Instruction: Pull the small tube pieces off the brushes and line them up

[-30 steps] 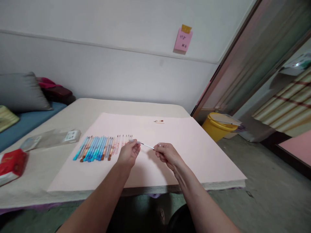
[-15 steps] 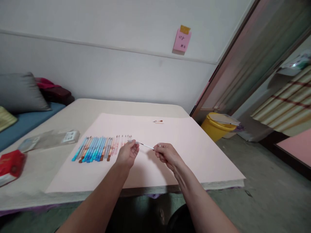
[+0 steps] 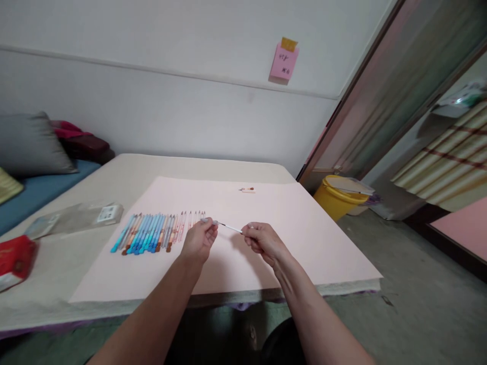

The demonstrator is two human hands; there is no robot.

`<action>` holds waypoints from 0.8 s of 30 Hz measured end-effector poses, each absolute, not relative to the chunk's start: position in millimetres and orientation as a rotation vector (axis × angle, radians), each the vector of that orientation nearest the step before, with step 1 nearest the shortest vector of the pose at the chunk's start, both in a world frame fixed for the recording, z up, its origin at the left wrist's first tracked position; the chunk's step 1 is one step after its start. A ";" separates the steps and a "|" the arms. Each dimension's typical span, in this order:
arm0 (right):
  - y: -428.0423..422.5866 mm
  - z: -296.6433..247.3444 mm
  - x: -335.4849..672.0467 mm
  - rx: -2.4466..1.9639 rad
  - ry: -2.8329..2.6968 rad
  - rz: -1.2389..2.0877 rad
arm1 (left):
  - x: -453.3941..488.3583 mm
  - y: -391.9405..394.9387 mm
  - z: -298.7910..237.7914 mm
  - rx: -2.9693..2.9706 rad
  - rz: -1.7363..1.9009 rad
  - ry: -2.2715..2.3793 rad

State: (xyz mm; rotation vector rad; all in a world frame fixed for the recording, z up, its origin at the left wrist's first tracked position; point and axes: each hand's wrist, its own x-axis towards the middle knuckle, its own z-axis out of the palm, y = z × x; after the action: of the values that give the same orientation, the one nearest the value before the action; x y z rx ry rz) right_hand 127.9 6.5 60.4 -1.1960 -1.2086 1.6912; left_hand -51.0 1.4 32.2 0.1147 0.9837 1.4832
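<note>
Between my hands a thin white pen refill [image 3: 233, 228] is held in the air, slanting down to the right, with a dark stretch near its left end. My left hand [image 3: 200, 239] is closed in a pinch at that left end; the very tip is hidden by the fingers. The fingers of my right hand [image 3: 263, 241] are curled around the other end, which is out of sight inside the grip. Left of my left hand lies a row of several pens [image 3: 152, 233] in blue, brown, grey and pink, side by side, points facing away from me.
A pale pink sheet [image 3: 323, 243] covers much of the cloth-topped table. Small pen parts [image 3: 248, 190] lie at its far side. Leftward are a clear plastic bag [image 3: 83, 217] and a red packet [image 3: 17, 257]. A yellow bin [image 3: 338, 200] stands right of the table.
The view has shifted very slightly. Both hands keep the same hold on the pen refill, and the pens and pen parts stay where they were.
</note>
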 end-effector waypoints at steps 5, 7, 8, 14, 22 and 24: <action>8.3 62.4 134.3 -1.199 -1.187 1.688 | -49.3 0.2 35.7 0.148 1.505 1.028; 9.3 63.6 137.6 -1.203 -1.190 1.675 | -48.9 -0.1 37.3 0.137 1.510 1.037; 9.5 64.4 139.1 -1.201 -1.202 1.660 | -48.6 -0.3 37.8 0.133 1.511 1.040; 6.2 66.3 137.8 -1.166 -1.518 1.428 | -40.1 -4.4 35.7 0.178 1.449 1.033; 5.4 50.9 130.1 -1.304 -2.022 0.751 | -20.4 -14.7 37.9 0.276 1.293 1.016; 6.1 49.0 130.1 -1.340 -2.044 0.699 | -18.7 -16.3 39.3 0.304 1.274 1.013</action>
State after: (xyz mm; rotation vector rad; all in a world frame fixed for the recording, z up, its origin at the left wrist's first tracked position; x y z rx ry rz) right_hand 130.1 6.1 49.0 -1.3402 -2.0435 0.6987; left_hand -18.7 -16.3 39.3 0.3040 1.0131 1.2736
